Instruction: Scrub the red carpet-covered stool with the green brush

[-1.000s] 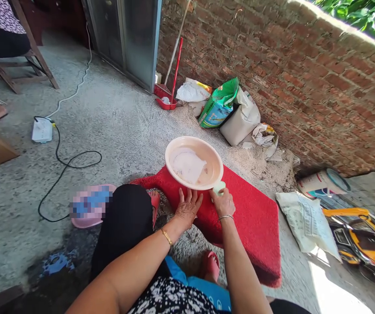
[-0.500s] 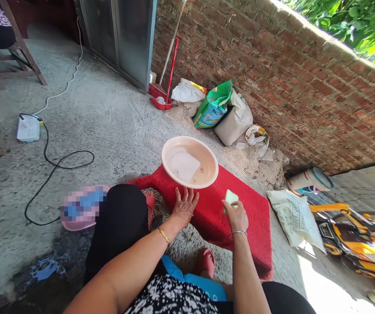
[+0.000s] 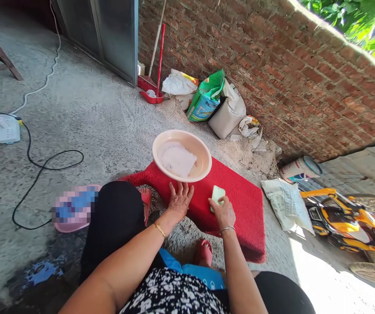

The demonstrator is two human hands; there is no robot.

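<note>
My left hand [image 3: 178, 203] rests flat with fingers spread on the red cloth cover [image 3: 240, 192], its fingertips close to the near rim of the basin. My right hand [image 3: 223, 213] has its thumb and fingers closed around a pale green, soap-like bar [image 3: 218, 193] with rounded corners, low over or against the red cover; I cannot tell whether it touches. The pale peach basin [image 3: 203, 165] stands at the far-left part of the cover. It holds water and a white, cloth-like piece [image 3: 177, 160] lying in it.
A pink tub [image 3: 73, 226] with blurred contents sits at left, near a black cable and a power strip [image 3: 7, 128]. Sacks [image 3: 228, 115] and a red dustpan [image 3: 151, 98] stand along the brick wall. At right are a bucket [image 3: 300, 169] and a yellow toy vehicle [image 3: 341, 218].
The view has shifted, so most things appear further left and slightly higher. My left hand stays by the basin. My right hand still holds the pale green bar.
</note>
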